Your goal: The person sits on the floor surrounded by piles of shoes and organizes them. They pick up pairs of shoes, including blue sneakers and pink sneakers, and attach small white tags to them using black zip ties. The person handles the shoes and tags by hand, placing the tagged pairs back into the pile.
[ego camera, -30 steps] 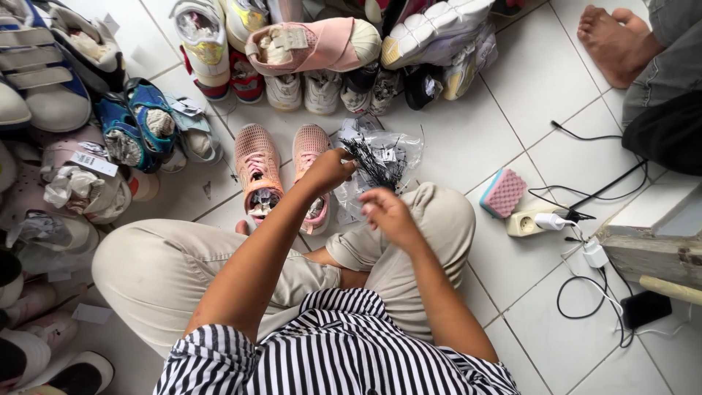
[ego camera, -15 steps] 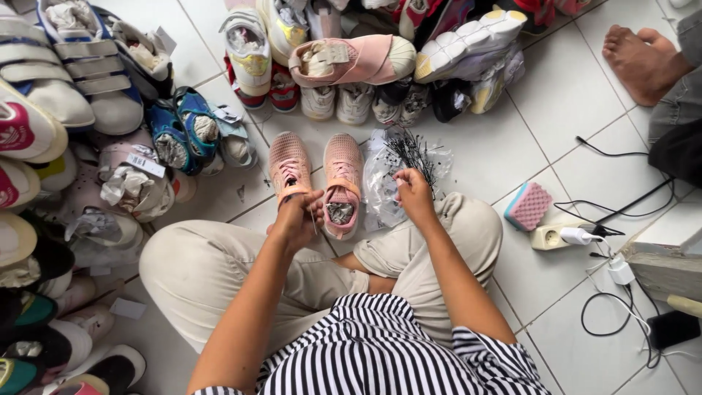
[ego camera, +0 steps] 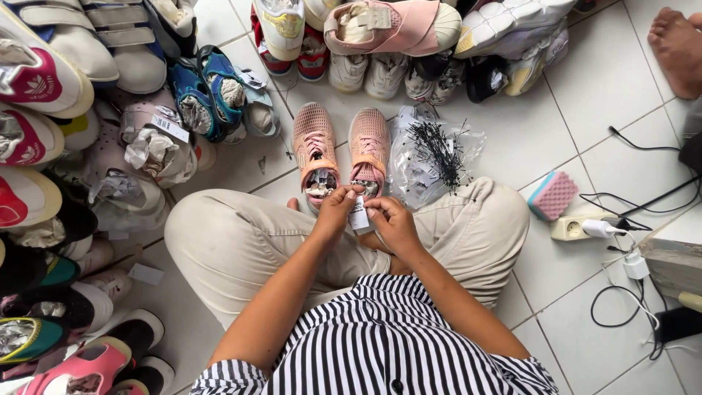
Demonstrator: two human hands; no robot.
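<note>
left hand (ego camera: 335, 208) + right hand (ego camera: 387, 219): fingertips pinched shut on small white tag (ego camera: 359, 217) | tag sits over lap, just behind pink shoes (ego camera: 342, 150) | likely light, thin, bendy, so grip by edges | bag of black ties (ego camera: 433, 153) beside shoes

Floor (ego camera: 556, 117): large white glazed tiles, grey grout, evenly daylit. Power strip (ego camera: 578, 228) and black cables (ego camera: 643, 197) lie at right. No walls visible.

Two pink mesh sneakers (ego camera: 342, 150), one white tag (ego camera: 359, 217), one clear bag of black fasteners (ego camera: 433, 155), one pink sponge (ego camera: 552, 195), one white power strip (ego camera: 578, 227).
</note>
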